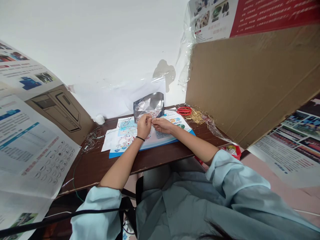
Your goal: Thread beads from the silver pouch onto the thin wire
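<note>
My left hand (144, 125), with a black band at its wrist, is raised over the printed sheets with its fingertips pinched. My right hand (162, 125) meets it from the right, thumb and fingers pressed together. Whatever lies between the fingertips is too small to make out. Just behind them an open pouch with a silvery lining (153, 102) leans near the wall, and small pale pinkish pieces show inside it. Beneath the hands lies a blue-edged printed sheet (160, 141). A thin greenish thread (118, 128) runs across the papers from the left; its end near my hands is unclear.
Red-handled scissors (184, 111) lie right of the pouch, beside a pile of thin golden sticks (196, 115). Tangled clear line (91, 141) sits at the table's left. Cardboard panels (235, 80) flank the dark table (160, 156). A red container (235, 151) is at the right edge.
</note>
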Available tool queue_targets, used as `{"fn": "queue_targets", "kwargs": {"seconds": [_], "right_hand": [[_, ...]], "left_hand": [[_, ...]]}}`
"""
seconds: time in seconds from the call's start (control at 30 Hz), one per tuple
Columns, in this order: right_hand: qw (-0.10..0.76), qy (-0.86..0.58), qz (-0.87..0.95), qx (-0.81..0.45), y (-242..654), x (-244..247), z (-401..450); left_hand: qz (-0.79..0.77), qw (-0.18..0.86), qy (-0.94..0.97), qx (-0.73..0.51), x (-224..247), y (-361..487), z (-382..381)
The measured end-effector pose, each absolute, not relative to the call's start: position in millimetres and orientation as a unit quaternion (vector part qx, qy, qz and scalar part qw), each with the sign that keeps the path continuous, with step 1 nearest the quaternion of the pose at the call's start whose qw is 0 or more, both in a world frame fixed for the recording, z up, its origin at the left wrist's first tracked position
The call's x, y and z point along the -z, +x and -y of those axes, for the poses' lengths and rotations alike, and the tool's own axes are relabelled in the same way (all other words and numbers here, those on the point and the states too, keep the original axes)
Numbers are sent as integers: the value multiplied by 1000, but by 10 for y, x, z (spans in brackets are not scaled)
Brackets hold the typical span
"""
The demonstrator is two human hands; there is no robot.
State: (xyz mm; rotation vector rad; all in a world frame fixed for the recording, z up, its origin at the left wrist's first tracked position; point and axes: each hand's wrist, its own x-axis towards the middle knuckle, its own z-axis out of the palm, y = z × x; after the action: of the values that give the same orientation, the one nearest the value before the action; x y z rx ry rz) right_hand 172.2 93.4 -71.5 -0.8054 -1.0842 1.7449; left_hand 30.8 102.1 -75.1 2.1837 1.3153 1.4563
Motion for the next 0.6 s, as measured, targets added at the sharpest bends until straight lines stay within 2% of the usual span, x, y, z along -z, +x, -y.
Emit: {"fn": "queue_targets", "kwargs": {"seconds": [0.17, 0.3, 0.43, 0.6], "right_hand": [[460, -357, 430, -690, 1734, 743, -949], [480, -387, 453, -644, 1738, 757, -955], [522, -434, 520, -518, 1747, 759, -966], [534, -465, 620, -338, 1756, 762, -979]], "left_hand": [[-456, 153, 714, -509, 753, 313, -1039], [-448, 282, 653, -542, 772, 315, -1105], [-450, 418, 560, -557, 780, 306, -1152], [-416, 525, 469, -576, 754, 303, -1136]]}}
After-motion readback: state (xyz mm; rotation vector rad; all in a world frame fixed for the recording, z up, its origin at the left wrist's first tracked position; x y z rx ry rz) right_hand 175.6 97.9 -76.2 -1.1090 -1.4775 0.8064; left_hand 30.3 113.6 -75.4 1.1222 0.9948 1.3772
